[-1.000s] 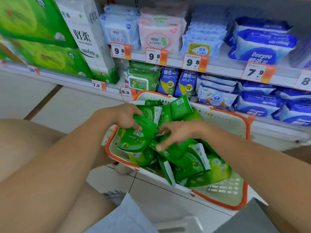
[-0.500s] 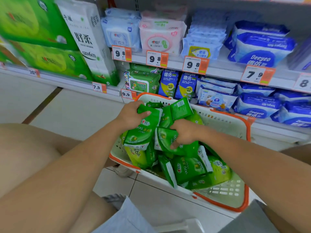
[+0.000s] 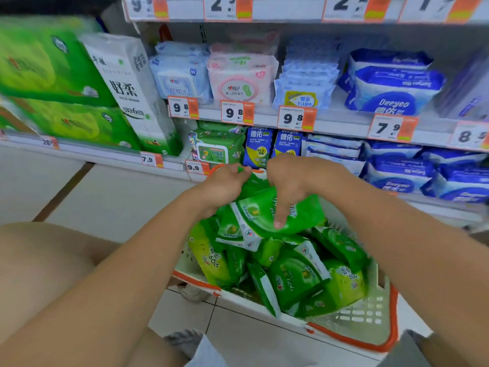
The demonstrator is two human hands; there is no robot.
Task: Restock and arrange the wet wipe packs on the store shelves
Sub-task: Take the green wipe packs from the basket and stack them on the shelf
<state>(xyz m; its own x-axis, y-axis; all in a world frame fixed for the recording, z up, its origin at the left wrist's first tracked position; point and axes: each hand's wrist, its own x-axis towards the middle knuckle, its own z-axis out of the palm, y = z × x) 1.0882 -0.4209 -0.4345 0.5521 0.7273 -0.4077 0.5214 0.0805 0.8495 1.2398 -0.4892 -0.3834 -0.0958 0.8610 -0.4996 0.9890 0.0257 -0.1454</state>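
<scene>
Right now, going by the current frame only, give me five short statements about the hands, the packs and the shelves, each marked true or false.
1. Both hands hold green wet wipe packs over the basket. True: the left hand and the right hand grip green wet wipe packs.
2. The basket is empty. False: more green packs lie piled in it.
3. The basket has an orange rim. True.
4. The blue Deeyeo packs sit above a price tag reading 9.8. False: it reads 7.9.
5. The white tissue pack lies flat on the floor. False: it stands on the shelf beside the green tissue packs.
</scene>
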